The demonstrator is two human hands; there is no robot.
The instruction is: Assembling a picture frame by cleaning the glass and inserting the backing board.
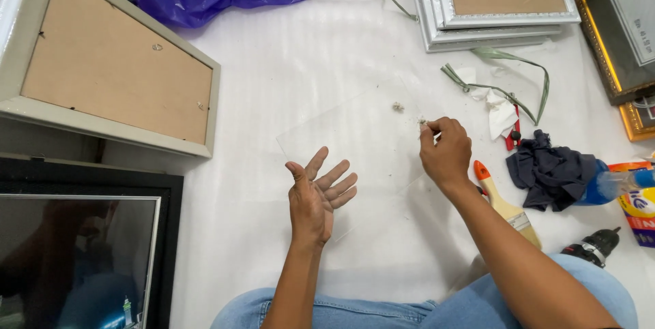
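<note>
Our left hand (317, 196) hovers spread wide above the clear glass pane (355, 141). At three o'clock, our right hand (447, 152) pinches small debris; we cannot tell what.

This looks like a picture-framing workshop, worked at floor level on a white sheet (286, 77). Frames lie all around: a grey frame (109, 70) turned backing-board up at the sheet's left edge, a black frame with glass (82, 247) below it, a stack of silver frames (491, 2) at the far edge and gilt frames (614, 42) in the far right corner. Along the right edge lie a paintbrush (505, 203), a dark rag (549, 169) and a power drill (593, 246).
</note>
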